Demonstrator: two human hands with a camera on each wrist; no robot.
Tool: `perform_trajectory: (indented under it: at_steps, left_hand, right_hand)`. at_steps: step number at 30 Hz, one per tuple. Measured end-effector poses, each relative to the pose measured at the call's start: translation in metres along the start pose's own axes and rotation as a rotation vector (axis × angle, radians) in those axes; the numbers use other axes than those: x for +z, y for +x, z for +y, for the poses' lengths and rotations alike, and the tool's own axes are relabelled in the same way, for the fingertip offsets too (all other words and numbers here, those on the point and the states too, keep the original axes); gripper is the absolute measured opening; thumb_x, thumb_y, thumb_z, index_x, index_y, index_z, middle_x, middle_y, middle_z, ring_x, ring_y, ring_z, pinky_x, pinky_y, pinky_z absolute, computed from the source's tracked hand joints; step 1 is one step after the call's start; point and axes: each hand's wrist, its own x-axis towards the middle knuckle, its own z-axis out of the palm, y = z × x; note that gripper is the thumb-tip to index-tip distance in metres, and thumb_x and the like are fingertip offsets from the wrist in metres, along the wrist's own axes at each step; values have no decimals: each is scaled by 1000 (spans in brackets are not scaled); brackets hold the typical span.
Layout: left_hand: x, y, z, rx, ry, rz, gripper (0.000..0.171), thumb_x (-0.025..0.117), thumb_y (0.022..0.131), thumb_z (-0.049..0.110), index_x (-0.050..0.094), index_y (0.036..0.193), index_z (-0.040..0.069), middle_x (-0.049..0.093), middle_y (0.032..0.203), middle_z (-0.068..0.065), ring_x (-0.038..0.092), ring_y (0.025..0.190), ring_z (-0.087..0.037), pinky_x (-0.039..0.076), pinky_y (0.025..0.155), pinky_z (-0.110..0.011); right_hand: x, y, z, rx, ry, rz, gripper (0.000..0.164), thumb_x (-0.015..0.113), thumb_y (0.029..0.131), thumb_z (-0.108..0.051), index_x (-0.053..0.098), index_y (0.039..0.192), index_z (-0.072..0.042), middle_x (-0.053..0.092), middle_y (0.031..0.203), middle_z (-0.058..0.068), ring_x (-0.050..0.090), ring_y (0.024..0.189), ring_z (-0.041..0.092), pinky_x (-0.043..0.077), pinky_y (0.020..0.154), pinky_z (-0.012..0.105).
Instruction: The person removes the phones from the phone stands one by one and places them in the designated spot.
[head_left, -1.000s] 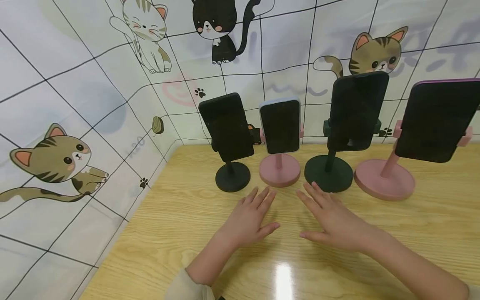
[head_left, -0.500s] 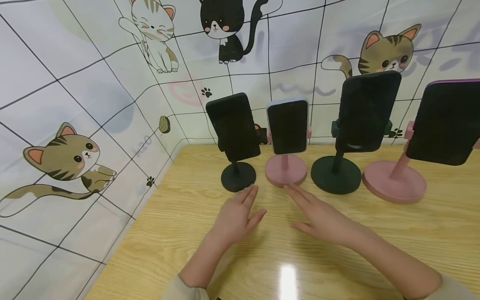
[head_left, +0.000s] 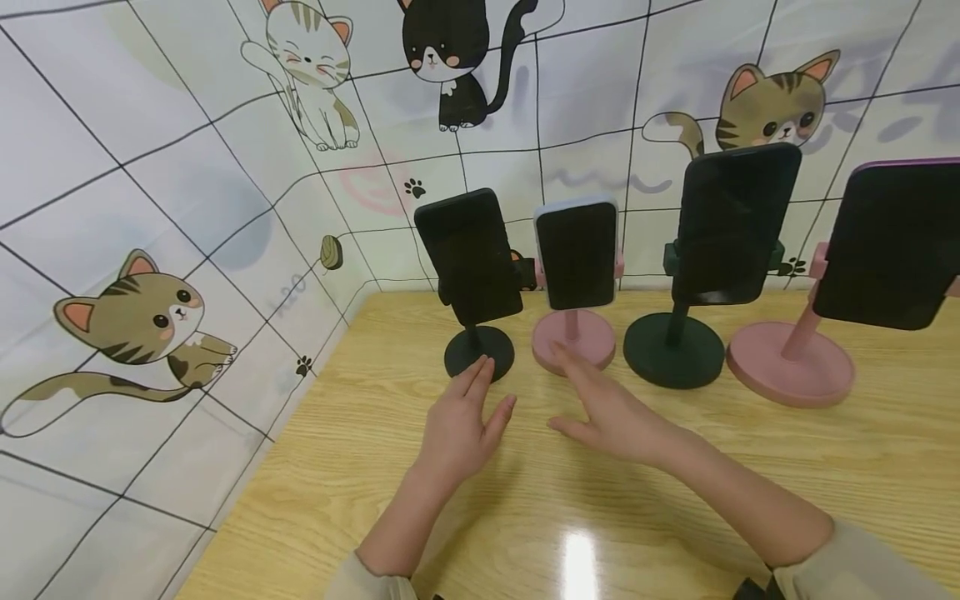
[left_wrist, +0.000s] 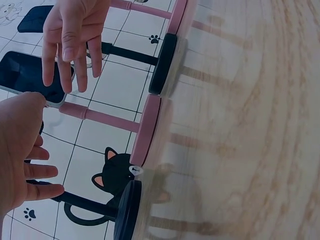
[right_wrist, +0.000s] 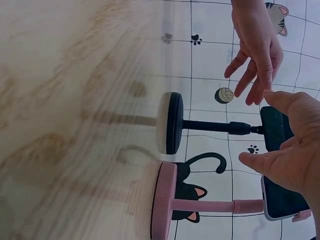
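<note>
Black phone stand and pink phone stand line the back edge of the desk near its left corner; left hand and right hand hover before them, fingers extended, holding nothing.

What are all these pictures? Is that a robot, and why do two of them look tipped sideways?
No robot here! These are a person's own bare hands: the left hand and the right hand. The big picture comes from a camera worn on the head, looking forward and down. The tipped ones come from cameras worn on each wrist, so they show the table turned on its side.

On the table, from left to right, are a black stand, a pink stand, a dark green stand and another pink stand. Each one props up a phone with a dark screen.

Neither hand's grip has anything in it. Both hands are in the air in front of the stands.
</note>
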Motion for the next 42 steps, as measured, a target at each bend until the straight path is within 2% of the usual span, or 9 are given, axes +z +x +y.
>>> perform_trajectory:
  at_steps: [5,11,18,24,29,35,42]
  left_hand:
    - [-2,1,-1,-12,2,29,50,56,88,30,51,122,-6,52,123,-18,51,112,-29,48,83,-39]
    - [-6,0,-4,-75,-1,47,51,56,88,31,50,123,-6,50,126,-18,50,112,-31,48,81,-41]
    - [-9,3,-9,-90,1,128,52,57,87,29,49,123,-8,50,125,-21,51,111,-34,48,82,-42]
    - [-12,6,-9,-107,-58,169,51,57,88,27,49,122,-10,49,124,-23,51,111,-34,46,84,-43]
    - [-15,9,-10,-136,-107,189,50,56,89,26,49,121,-11,48,125,-24,51,111,-35,45,86,-43]
    - [-19,12,-10,-163,-130,194,49,53,90,25,48,123,-11,48,126,-24,49,114,-34,43,89,-44]
    - [-22,16,-10,-164,-148,220,48,53,90,23,48,122,-12,49,125,-24,49,113,-35,43,89,-45]
  right_hand:
    - [0,8,0,34,41,13,79,67,81,-21,20,140,3,24,143,23,31,127,38,34,96,52]
    - [2,17,-3,37,79,31,82,67,81,-23,18,140,4,22,144,22,30,128,38,34,96,51]
    - [1,32,-11,69,193,49,85,66,82,-24,12,142,2,20,146,19,35,126,34,36,95,48]
    - [0,44,-16,123,272,61,84,65,83,-24,12,143,1,20,147,16,31,128,32,36,95,45]
    - [0,52,-19,145,317,95,85,65,84,-24,9,143,-1,15,148,15,23,132,30,34,97,43]
    - [-3,59,-22,163,329,142,83,63,85,-26,11,143,1,17,147,16,23,133,29,28,102,45]
    - [-4,68,-23,191,383,175,82,62,86,-28,10,142,2,16,148,15,21,134,25,24,105,42]
